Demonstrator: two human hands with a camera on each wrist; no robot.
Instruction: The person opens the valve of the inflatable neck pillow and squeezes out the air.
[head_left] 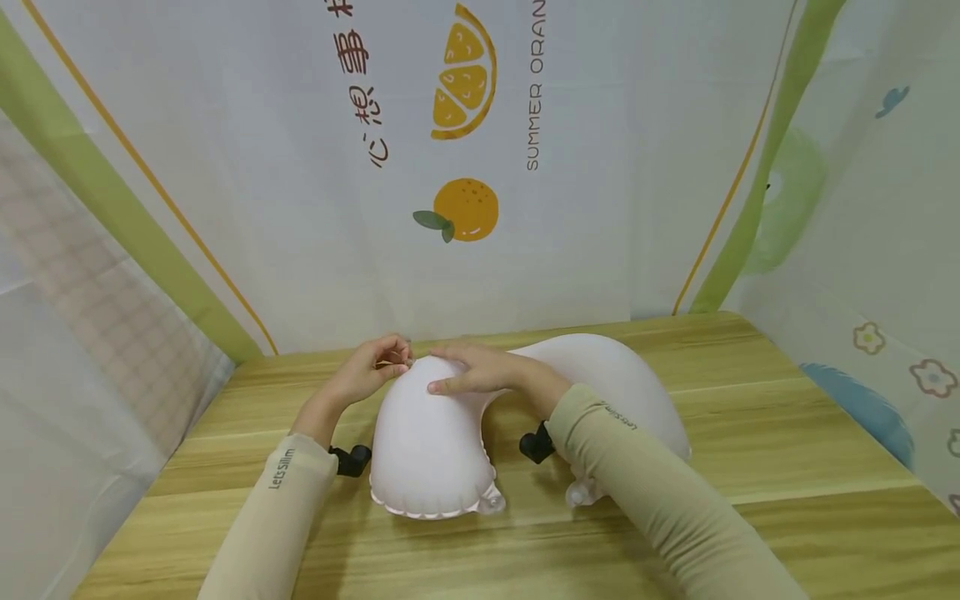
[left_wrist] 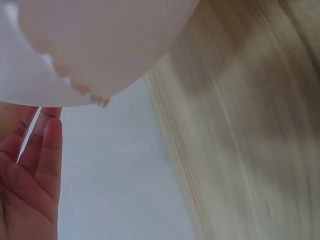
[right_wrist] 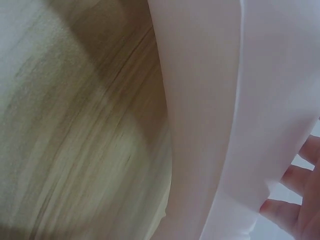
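A pale pink inflatable neck pillow (head_left: 427,442), puffed up in a U shape, lies on the wooden table with both ends toward me. My left hand (head_left: 375,367) is at the far left edge of its left arm, thumb and fingertips pinching the rim. In the left wrist view the left fingers (left_wrist: 49,145) pass behind the pillow (left_wrist: 115,40), hiding their tips. My right hand (head_left: 480,368) rests on the top of the same arm, fingers spread and fairly straight. In the right wrist view its fingertips touch the pillow's (right_wrist: 200,100) edge.
The wooden table (head_left: 825,533) reaches a white curtain (head_left: 600,208) printed with oranges at the back. Clear plastic tabs (head_left: 492,502) stick out at the pillow's near ends. Black wrist-camera mounts (head_left: 352,460) hang below both wrists. Patterned cloth hangs at both sides.
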